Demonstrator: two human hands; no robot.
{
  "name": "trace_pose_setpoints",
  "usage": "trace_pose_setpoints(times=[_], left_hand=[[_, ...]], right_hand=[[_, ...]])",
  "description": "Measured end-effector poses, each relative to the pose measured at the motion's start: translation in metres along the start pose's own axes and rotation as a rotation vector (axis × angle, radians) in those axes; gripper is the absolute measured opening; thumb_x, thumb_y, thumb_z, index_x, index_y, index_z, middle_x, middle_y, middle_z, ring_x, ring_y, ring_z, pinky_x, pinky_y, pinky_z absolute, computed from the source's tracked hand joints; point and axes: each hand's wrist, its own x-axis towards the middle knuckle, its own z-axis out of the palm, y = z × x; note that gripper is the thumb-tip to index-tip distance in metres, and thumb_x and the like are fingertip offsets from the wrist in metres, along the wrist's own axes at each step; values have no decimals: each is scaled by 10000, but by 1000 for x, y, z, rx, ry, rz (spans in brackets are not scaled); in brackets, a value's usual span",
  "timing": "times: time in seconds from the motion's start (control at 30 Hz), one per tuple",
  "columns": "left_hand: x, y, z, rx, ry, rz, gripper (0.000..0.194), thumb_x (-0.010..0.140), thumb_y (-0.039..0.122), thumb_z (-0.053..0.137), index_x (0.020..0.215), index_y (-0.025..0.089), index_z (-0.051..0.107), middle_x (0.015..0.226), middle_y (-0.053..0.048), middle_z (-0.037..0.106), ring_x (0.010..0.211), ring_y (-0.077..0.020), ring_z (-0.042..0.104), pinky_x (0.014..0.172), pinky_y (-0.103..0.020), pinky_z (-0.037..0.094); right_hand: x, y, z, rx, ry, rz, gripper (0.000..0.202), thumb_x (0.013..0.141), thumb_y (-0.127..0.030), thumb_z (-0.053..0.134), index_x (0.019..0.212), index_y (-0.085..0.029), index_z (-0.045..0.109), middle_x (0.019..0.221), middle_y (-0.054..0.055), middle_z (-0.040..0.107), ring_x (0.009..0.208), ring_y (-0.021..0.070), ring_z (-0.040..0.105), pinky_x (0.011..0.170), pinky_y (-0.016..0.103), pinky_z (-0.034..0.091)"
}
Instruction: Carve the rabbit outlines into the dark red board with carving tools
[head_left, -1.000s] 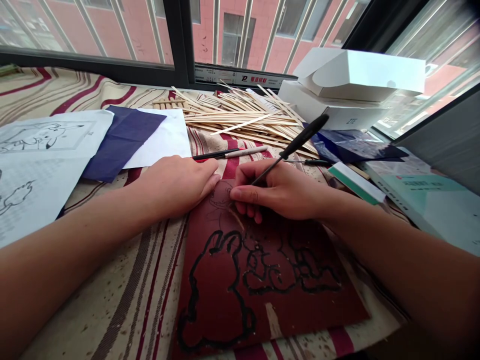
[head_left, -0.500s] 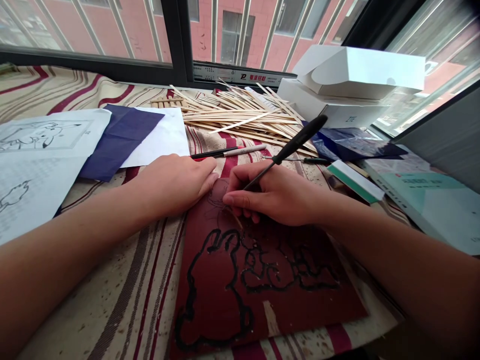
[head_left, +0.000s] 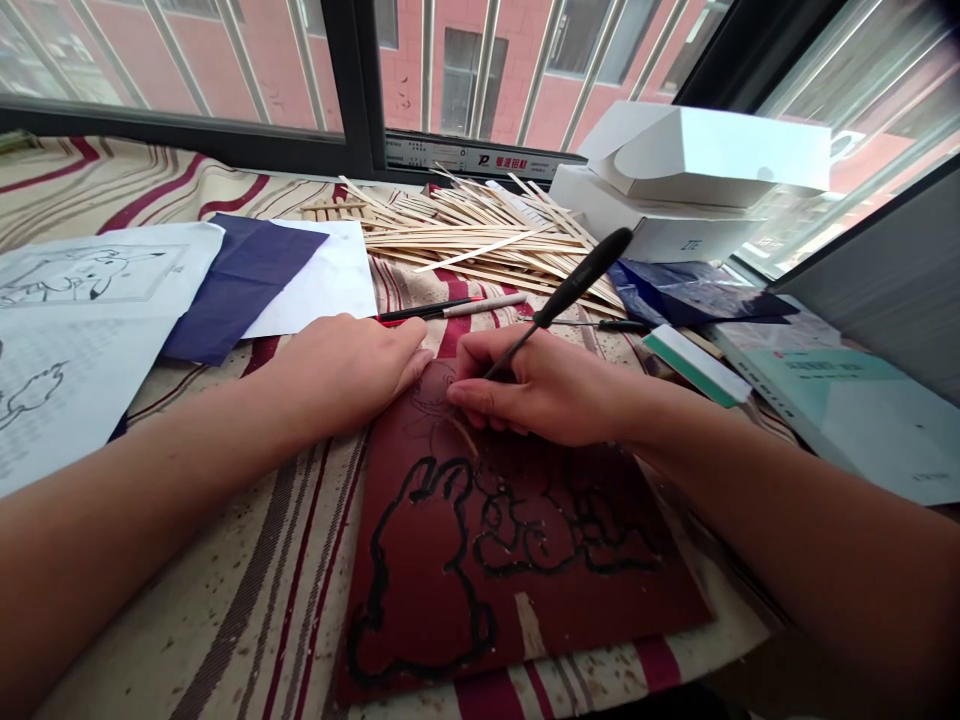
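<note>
Head camera: sat above the forearms (head_left: pixel 180 480), looked forward and down
Board (head_left: pixel 416 570): lay close below it
Window (head_left: pixel 363 90): faced it from across the bench (head_left: pixel 169 620)

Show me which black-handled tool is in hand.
The carving tool in the right hand, its handle slanting up; the other black-handled tool lies on the striped cloth.

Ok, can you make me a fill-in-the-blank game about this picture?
The tool is gripped by the ____ hand.
The thick outlines on the board are coloured ____.
Letters on the white box spell ____.
In the picture, the wooden sticks lie to the ____ of the white box.

Missing words: right; black; ZTE; left.
</note>
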Motion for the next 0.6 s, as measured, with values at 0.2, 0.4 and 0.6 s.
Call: trace_pose_setpoints(times=[0.2,0.4,0.6], left_hand=[[1,1,0,-45,22,-7,535,1024,481,236,1167,186,659,852,-145,776,797,-338,728,710,-397,474],[-1,4,-7,-16,-25,-9,483,1028,417,254,1159,182,655,801,-126,760,783,-336,719,663,-373,417],[-2,5,-9,4,-36,2,469,1032,390,252,1167,185,652,799,-121,758,800,-338,724,669,-371,415]], right_hand=[[-4,3,3,104,-11,52,234,961,-306,688,821,-173,554,664,-37,616,512,79,550,481,209,435],[-5,-2,20,268,59,19,234,951,-289,720,829,-177,553,701,-36,629,531,70,562,487,191,463],[-5,-3,20,147,95,-3,188,952,-209,693,810,-166,576,673,-40,641,580,63,555,539,185,434]])
